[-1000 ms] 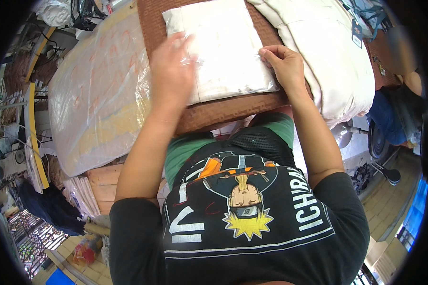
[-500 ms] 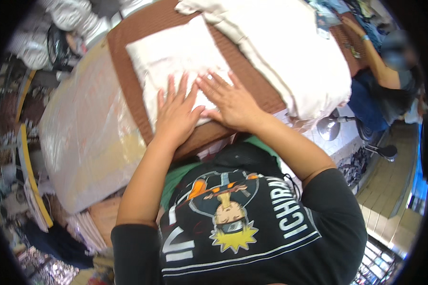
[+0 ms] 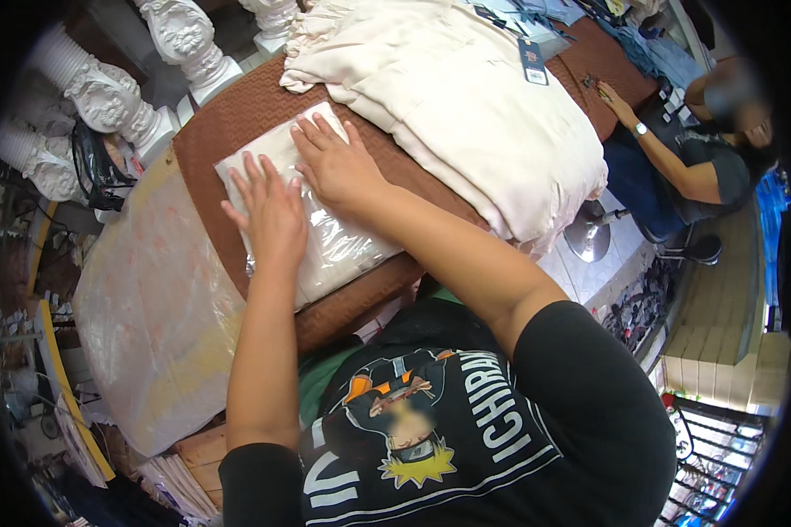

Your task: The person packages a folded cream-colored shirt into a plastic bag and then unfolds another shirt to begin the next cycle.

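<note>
A folded cream garment in a clear plastic bag [image 3: 347, 250] lies on the table's brown textured cover [image 3: 204, 176]. My left hand [image 3: 274, 215] rests on the bag's left part, its fingers spread. On its far part my right hand [image 3: 338, 169] lies flat with the fingers apart. Both palms touch the shiny plastic and grip nothing. Right beyond the bag is a thick pile of cream garments [image 3: 466, 114], with a dark hang tag [image 3: 533, 63] on its far side.
Plastic sheeting [image 3: 158, 316] covers the table's left part. Ornate white pillars [image 3: 180, 39] stand beyond. At the far right sits a co-worker [image 3: 690, 176], one hand on the brown cover near blue clothes [image 3: 650, 53]. A round metal base [image 3: 587, 233] stands on the tiled floor.
Both hands have slid away from me over the bag, the right one farther, so the bag's near part now shows. The whole view has shifted a little.
</note>
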Demonstrator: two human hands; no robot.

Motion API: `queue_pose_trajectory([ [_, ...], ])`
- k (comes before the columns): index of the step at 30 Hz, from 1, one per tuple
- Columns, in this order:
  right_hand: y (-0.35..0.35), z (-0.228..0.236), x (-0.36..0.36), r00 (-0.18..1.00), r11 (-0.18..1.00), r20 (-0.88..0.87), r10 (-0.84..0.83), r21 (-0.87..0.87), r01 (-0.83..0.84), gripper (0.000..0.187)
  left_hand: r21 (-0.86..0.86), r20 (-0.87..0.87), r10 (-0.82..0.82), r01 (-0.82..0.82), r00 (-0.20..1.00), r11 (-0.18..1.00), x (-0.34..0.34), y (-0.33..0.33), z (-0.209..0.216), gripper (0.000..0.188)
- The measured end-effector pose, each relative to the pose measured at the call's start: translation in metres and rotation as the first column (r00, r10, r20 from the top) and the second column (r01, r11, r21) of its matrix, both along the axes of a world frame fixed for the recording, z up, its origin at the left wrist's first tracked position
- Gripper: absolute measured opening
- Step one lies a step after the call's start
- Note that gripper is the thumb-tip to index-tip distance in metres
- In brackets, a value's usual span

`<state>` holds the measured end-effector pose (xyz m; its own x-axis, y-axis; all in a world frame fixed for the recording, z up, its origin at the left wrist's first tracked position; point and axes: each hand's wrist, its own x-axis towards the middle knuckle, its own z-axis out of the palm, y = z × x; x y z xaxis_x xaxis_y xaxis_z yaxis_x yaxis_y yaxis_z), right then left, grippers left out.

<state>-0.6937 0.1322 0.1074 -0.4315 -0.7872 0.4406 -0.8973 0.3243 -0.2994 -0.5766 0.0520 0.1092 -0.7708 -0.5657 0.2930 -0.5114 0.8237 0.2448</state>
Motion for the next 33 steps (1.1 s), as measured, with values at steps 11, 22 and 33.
queue_pose_trajectory([
  [11,-0.006,-0.034,0.0,0.996,0.995,-0.048,-0.071,0.068,0.074,0.055,-0.075,-0.141,0.004,-0.015,0.99,0.997,-0.009,0.0,-0.029,0.055],
  [22,-0.004,-0.03,0.0,0.999,0.999,0.033,-0.013,0.034,0.012,0.053,0.013,-0.225,-0.016,0.019,0.974,1.0,-0.009,0.0,-0.031,0.055],
  [33,-0.006,-0.014,-0.026,0.937,0.997,0.343,0.071,-0.012,-0.071,0.057,0.41,-0.123,-0.041,0.089,0.992,0.908,-0.007,-0.018,0.001,0.063],
])
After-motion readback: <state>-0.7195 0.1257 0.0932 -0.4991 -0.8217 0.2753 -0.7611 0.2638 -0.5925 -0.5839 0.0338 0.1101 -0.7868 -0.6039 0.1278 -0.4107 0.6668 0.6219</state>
